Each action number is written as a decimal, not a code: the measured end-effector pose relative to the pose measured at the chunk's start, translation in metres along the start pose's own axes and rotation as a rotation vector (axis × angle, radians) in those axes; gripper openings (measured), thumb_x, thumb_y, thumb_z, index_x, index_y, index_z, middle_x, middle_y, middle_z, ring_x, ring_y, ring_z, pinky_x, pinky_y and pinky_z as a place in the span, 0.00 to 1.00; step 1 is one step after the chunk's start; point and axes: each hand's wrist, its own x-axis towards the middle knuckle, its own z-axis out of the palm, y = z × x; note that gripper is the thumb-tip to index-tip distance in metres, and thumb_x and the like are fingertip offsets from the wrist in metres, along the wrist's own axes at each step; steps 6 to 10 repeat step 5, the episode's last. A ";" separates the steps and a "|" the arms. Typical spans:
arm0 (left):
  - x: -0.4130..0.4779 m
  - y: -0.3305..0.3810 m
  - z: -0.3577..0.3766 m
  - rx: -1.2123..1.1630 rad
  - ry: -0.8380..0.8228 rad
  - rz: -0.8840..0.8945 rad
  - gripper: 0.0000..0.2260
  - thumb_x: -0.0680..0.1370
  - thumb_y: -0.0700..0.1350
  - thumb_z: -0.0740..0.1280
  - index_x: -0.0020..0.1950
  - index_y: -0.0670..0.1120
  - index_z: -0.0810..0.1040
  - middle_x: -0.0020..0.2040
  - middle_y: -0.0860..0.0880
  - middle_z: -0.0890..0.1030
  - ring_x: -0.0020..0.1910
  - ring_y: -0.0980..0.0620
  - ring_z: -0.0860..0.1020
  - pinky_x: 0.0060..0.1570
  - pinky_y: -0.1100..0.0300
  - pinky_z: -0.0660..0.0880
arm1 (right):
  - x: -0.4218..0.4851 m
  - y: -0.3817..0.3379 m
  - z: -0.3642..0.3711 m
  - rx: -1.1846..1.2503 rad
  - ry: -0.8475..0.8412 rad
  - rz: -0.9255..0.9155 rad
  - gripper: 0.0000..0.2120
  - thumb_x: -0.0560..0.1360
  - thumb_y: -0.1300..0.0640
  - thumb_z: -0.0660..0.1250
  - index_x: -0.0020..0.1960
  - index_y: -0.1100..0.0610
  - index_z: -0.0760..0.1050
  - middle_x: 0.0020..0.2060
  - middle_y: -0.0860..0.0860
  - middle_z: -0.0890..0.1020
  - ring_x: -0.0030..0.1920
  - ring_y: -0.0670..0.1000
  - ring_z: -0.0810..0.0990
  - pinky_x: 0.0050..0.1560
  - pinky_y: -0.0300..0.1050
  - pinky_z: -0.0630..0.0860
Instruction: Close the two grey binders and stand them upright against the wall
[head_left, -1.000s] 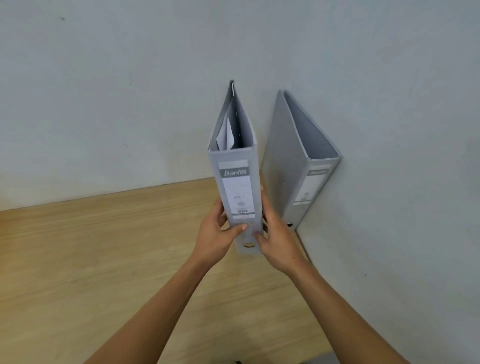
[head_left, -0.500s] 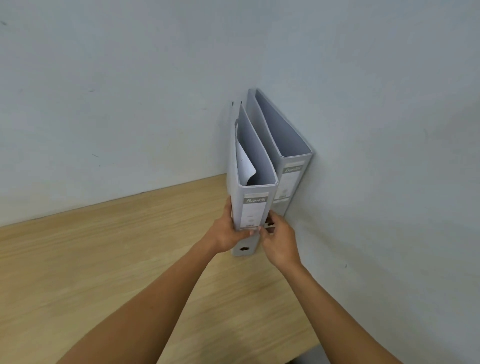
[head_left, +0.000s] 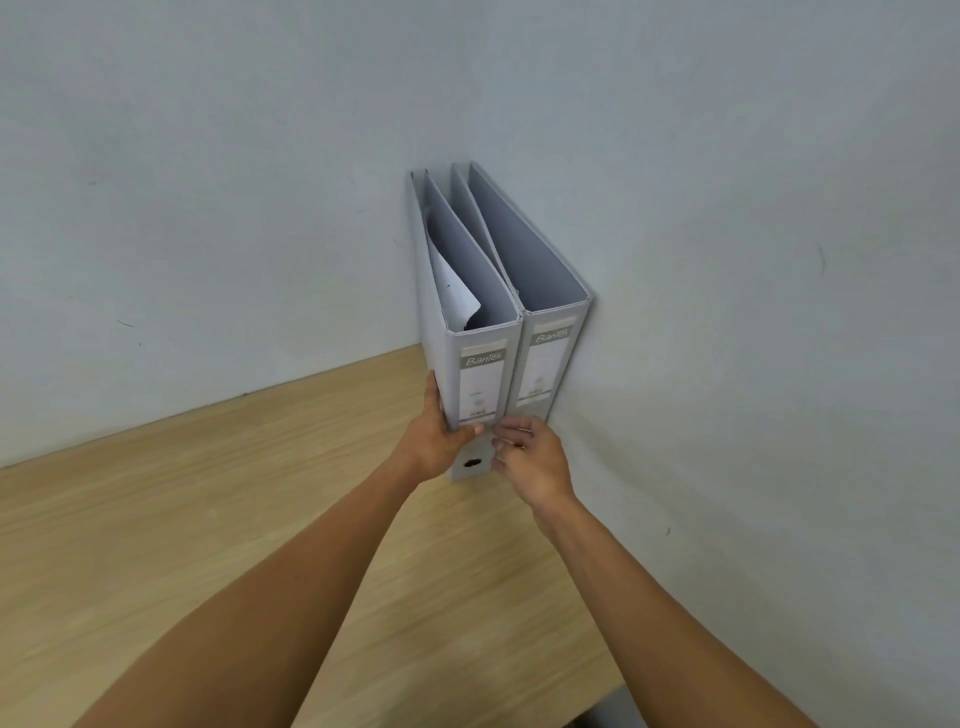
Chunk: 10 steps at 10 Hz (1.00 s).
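Two grey binders stand upright side by side in the corner of the wooden desk (head_left: 182, 519), spines facing me. The right binder (head_left: 548, 364) stands flush with the right wall. The left binder (head_left: 480, 384) touches it and holds loose white paper inside. My left hand (head_left: 441, 441) grips the lower left edge of the left binder's spine, thumb across its front. My right hand (head_left: 530, 457) rests its fingertips at the lower right edge of that same spine, fingers bent.
Pale grey walls (head_left: 753, 312) meet in the corner behind the binders. The desk's front edge (head_left: 597, 706) shows at the lower right, with darker floor beyond.
The left binder has gone from being held in the air to standing on the desk against the right binder. Both hands followed it toward the corner.
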 end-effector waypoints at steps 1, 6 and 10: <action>0.005 0.000 -0.002 0.022 0.016 -0.012 0.46 0.78 0.41 0.73 0.84 0.46 0.43 0.75 0.45 0.73 0.73 0.44 0.73 0.69 0.51 0.71 | 0.004 -0.001 0.002 -0.010 -0.009 0.000 0.14 0.79 0.68 0.64 0.63 0.60 0.77 0.60 0.54 0.83 0.59 0.53 0.82 0.60 0.54 0.81; -0.006 -0.006 -0.016 0.072 0.016 -0.056 0.42 0.78 0.39 0.71 0.85 0.50 0.49 0.79 0.43 0.68 0.66 0.41 0.80 0.59 0.48 0.79 | -0.005 -0.006 0.000 -0.078 -0.040 -0.004 0.22 0.76 0.69 0.64 0.67 0.55 0.74 0.62 0.49 0.78 0.55 0.50 0.81 0.52 0.50 0.83; -0.006 -0.006 -0.016 0.072 0.016 -0.056 0.42 0.78 0.39 0.71 0.85 0.50 0.49 0.79 0.43 0.68 0.66 0.41 0.80 0.59 0.48 0.79 | -0.005 -0.006 0.000 -0.078 -0.040 -0.004 0.22 0.76 0.69 0.64 0.67 0.55 0.74 0.62 0.49 0.78 0.55 0.50 0.81 0.52 0.50 0.83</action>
